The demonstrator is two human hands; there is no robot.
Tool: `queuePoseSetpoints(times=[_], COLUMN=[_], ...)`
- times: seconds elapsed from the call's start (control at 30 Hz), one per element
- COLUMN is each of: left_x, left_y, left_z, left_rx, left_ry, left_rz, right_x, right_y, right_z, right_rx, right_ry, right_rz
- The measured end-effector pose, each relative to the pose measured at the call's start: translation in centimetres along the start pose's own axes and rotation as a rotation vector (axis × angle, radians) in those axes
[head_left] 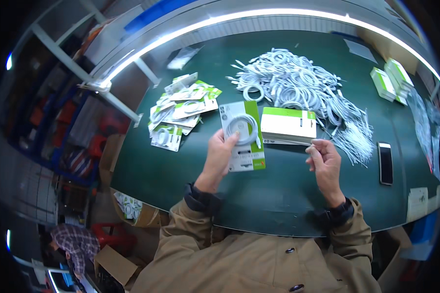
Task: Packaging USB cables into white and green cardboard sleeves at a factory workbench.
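Observation:
My left hand (220, 157) holds up a white and green packaging card (249, 157), tilted, with its thumb pressing a coiled white cable (241, 130) against the front. To the right, my right hand (324, 162) is closed in a pinch at the near right corner of a stack of white and green cards (288, 124). Whether anything small sits between those fingertips I cannot make out. Behind the stack spreads a large heap of coiled white cables (298, 78). A fan of thin white strips (354, 141) lies at the heap's right end.
Cards with cables on them (183, 110) are piled on the green table (264, 205) at left. A phone (385, 163) lies at right, with green and white boxes (393, 80) behind it. An open carton (146, 215) stands below the left edge. Another person (76, 244) is at lower left.

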State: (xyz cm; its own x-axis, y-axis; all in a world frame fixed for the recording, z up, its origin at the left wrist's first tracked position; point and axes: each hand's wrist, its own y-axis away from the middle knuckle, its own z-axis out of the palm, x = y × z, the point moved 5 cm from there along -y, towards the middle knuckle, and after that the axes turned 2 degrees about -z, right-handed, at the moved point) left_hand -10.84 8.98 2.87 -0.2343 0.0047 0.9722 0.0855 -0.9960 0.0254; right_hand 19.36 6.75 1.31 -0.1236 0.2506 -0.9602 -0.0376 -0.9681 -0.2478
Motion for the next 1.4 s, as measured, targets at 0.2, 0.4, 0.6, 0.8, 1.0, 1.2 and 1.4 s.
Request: queuePoseSetpoints(times=[0.2, 0.4, 0.6, 0.8, 1.0, 1.2, 1.4], left_x=[10.0, 9.1, 2.3, -0.4, -3.8, -4.0, -3.9], left_y=[-8.9, -15.4, -9.8, 6.7, 11.6, 12.5, 12.8], left_z=[-9.2, -22.4, -17.3, 1.2, 6.7, 4.0, 4.5], left_rx=[0.18, 0.455, 0.52, -0.249, -0.568, -0.598, -0.581], left_ry=[-0.056, -0.083, -0.537, -1.052, -1.336, -1.43, -1.451], left_rz=[0.161, -0.047, 0.344, 0.379, 0.445, 0.457, 0.456], right_x=[-0.5, -0.4, 0.1, -3.4, -6.5, -6.0, -6.2], right_y=[0.2, -0.3, -0.5, 0.9, 7.9, 13.7, 15.8], right_z=[0.3, 1.6, -0.1, -1.2, -12.0, -23.2, -24.6], right_rx=[-0.056, -0.081, -0.064, -0.175, -0.038, 0.21, 0.249], right_ry=[0.047, 0.069, 0.197, 0.124, 0.489, 1.023, 1.071], right_rz=[0.051, 0.061, -0.027, -0.14, -0.342, -0.262, -0.281])
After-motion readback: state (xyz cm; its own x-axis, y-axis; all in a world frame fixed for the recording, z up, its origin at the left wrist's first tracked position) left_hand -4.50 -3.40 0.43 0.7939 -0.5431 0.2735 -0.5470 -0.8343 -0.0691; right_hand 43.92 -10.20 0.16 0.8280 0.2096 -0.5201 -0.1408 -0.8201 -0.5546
